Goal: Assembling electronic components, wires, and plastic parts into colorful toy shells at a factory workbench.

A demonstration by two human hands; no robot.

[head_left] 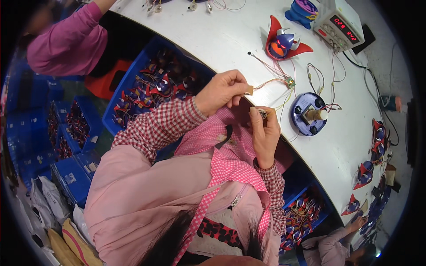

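Observation:
My left hand (222, 92) pinches a small tan flat piece (249, 90) at the table's edge. Thin wires run from about there to a small green circuit board (290, 82) on the table. Close by, my right hand (265, 137) is closed on a small round metallic part (262, 114), partly hidden by thumb and fingers. To the right of that hand lies a round purple plastic base (298, 123) with a cream cylinder (316, 115) on it and wires attached. Farther back stands a red, purple and silver horned toy head (284, 43), its eyes glowing red.
A white power supply (339, 24) with a red display stands at the far right, beside a blue-purple toy part (301, 13). Blue bins (108, 116) of similar toy parts flank me below the table (330, 164). Other people sit at far left (69, 42) and lower right (330, 246).

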